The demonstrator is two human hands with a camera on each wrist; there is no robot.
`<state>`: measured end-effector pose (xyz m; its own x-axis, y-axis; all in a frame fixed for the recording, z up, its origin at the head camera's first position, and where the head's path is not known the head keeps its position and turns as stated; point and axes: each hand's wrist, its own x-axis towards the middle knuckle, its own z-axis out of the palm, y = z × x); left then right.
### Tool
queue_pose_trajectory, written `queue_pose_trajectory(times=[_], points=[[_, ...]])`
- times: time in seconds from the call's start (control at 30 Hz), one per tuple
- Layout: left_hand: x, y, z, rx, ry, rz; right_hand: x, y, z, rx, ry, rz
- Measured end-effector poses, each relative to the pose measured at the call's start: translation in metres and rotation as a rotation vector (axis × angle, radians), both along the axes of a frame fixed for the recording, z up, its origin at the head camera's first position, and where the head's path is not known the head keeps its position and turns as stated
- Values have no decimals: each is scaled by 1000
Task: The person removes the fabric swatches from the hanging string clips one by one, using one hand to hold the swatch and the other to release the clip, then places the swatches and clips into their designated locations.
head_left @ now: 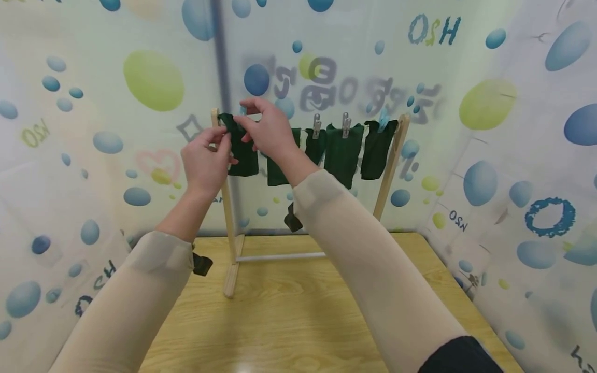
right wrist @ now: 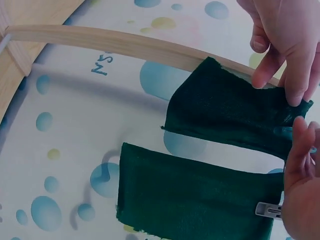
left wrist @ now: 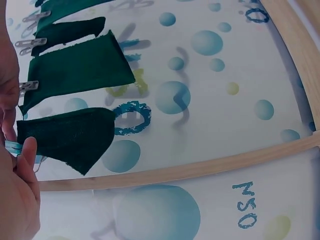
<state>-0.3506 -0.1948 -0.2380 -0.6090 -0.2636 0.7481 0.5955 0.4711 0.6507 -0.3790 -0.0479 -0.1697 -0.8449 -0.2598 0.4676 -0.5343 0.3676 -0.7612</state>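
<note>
At the left end of a small wooden drying rack (head_left: 227,207), a dark green cloth (head_left: 243,158) hangs beneath both hands. My left hand (head_left: 205,155) pinches its upper left corner between thumb and fingers. Just to the right, my right hand (head_left: 272,127) pinches a light blue clothespin (head_left: 243,110) at the cloth's top edge. The same clothespin (left wrist: 13,146) shows partly behind the fingers in the left wrist view. In the right wrist view the cloth (right wrist: 225,110) spreads below the left fingers, and a neighbouring green cloth (right wrist: 195,195) hangs by a metal clip (right wrist: 268,210).
Further right along the line hang more green cloths (head_left: 343,155) on metal clips (head_left: 346,125), the last on a blue clothespin (head_left: 383,119). The rack stands on a wood-grain table (head_left: 270,321). A patterned curtain (head_left: 154,124) closes off the back and sides.
</note>
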Motion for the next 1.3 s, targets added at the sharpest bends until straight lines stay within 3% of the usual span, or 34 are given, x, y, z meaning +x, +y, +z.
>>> queue_pose_trajectory(times=[0.3,0.53,0.9,1.1,1.3], points=[[0,2,5,2,44,41,11,1,3,23,88,-93],[3,1,8,45,18,38,17,4,4,-38,167,-112],[10,-9,14,189,-168,-86,27,22,-1,-158,203,-69],[17,-16,12,158,-256,-115,33,46,-21,-232,146,-32],[25,-24,6,44,-350,-137,41,80,-49,-276,78,-17]])
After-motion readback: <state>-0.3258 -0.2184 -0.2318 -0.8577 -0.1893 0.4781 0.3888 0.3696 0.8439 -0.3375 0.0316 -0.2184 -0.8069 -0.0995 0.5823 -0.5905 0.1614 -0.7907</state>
